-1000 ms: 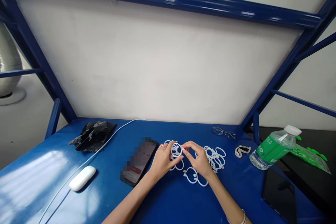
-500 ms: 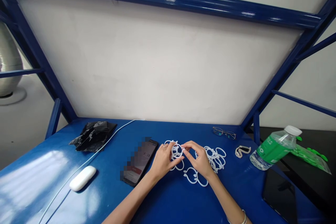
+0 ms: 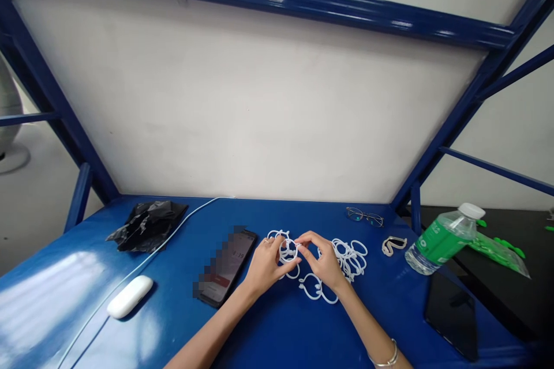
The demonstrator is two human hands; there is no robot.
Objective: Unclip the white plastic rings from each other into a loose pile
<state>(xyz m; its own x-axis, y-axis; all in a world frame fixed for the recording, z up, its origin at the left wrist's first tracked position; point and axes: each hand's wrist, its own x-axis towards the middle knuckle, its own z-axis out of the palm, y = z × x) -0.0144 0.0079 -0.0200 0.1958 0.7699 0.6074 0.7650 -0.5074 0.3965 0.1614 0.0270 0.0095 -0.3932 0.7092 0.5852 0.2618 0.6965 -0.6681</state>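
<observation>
Left hand (image 3: pixel 266 260) and right hand (image 3: pixel 321 259): one slim white plastic-looking ring (image 3: pixel 296 253) held between the fingertips of both; similar white rings (image 3: pixel 348 254) heaped at 3 o'clock; black rectangular phone (image 3: pixel 231 265) laid at 9 o'clock; thin-framed eyeglasses (image 3: pixel 365 217) set at 2 o'clock

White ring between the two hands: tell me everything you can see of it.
The white ring is thin, round and plastic-looking, its opening turned roughly toward the camera. The left hand holds its left side; the right hand pinches its right edge, hiding whether it is closed there. Other white rings lie near it.
</observation>
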